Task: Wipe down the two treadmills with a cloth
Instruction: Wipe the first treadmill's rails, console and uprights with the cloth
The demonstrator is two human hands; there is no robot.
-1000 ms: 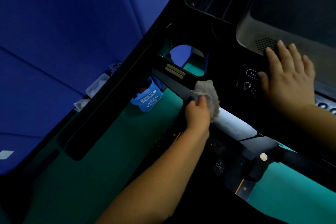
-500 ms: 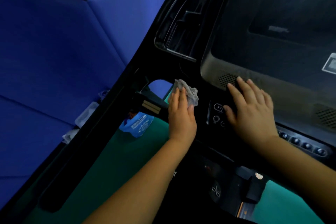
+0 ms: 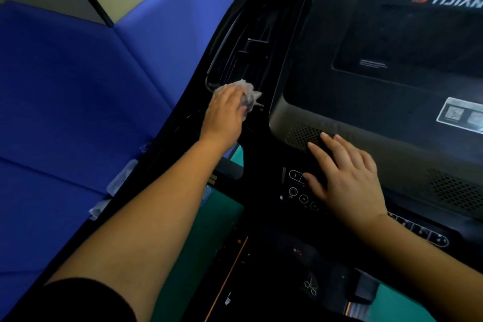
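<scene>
**Hands, two, both bare.**
- Left hand [image 3: 224, 110]: stretched forward along the left side of the console [image 3: 326, 42]. Seen from the back, its fingers are bent over a crumpled cloth, gripping it and pressing it to the black plastic. A black sleeve [image 3: 86, 303] covers the upper arm.
- Right hand [image 3: 347, 178]: palm down and flat on the console, holding nothing. The fingers are straight and slightly spread. The fingertips lie on the left speaker grille [image 3: 300, 136], and the thumb rests beside the round buttons [image 3: 293, 191].

**Cloth [image 3: 248, 91], one.**
- Pale grey and bunched up.
- It sticks out above and to the right of the left hand's fingers.
- It sits at the lower rim of the storage recess [image 3: 245, 57], left of the screen housing.

**Treadmill [image 3: 264, 154], one in view.**
- Black, seen from above the console.
- Screen [image 3: 418, 42]: one, dark, with the lettering "YIJIAN" at its top edge.
- Speaker grilles: two. One is under the right fingertips and the right speaker grille [image 3: 454, 191] is further along the lower edge.
- Controls by the right thumb: one rounded rectangular key and three round buttons show. Any others are hidden under the hand.
- Button row [image 3: 423, 234]: one, below the right wrist. The number of buttons cannot be told.
- Sticker [image 3: 462, 115]: one, on the screen housing at the right edge, with two square patches.

**Surroundings.**
- Blue padded panels [image 3: 78, 86]: several, to the left of the machine.
- Green floor [image 3: 188, 243]: showing beneath the left forearm.
</scene>
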